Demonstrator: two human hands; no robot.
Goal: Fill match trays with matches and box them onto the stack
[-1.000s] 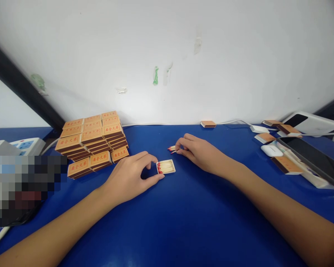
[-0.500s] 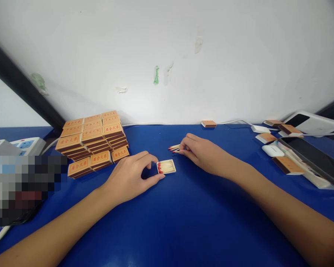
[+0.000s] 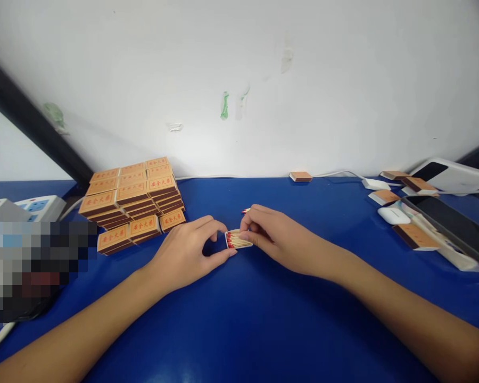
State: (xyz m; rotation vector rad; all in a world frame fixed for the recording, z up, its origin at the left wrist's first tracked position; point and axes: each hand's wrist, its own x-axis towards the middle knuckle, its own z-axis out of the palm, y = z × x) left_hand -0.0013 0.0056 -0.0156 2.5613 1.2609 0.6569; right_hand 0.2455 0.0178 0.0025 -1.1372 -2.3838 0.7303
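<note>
A small white matchbox tray (image 3: pixel 240 244) lies on the blue table with a layer of red-tipped matches (image 3: pixel 234 240) in it. My left hand (image 3: pixel 191 250) grips its left end, thumb at the near side and index finger at the far corner. Over the tray's right half, my right hand (image 3: pixel 269 234) is closed in a pinch, fingertips down at the matches. The match in that pinch is mostly hidden by the fingers. Just beyond the right hand, the red tips of loose matches (image 3: pixel 245 210) show; the hand covers the rest.
Stacked orange matchboxes (image 3: pixel 131 191) stand at the left, near a power strip (image 3: pixel 40 207). One matchbox (image 3: pixel 300 176) lies by the wall. At the right are more matchboxes (image 3: pixel 415 237), a white earbud case (image 3: pixel 393 215), a dark phone (image 3: pixel 451 223) and a white device (image 3: pixel 455 175) with cables.
My right hand has moved left and nearer, from the loose matches to above the tray. My left hand has stayed at the tray's left end.
</note>
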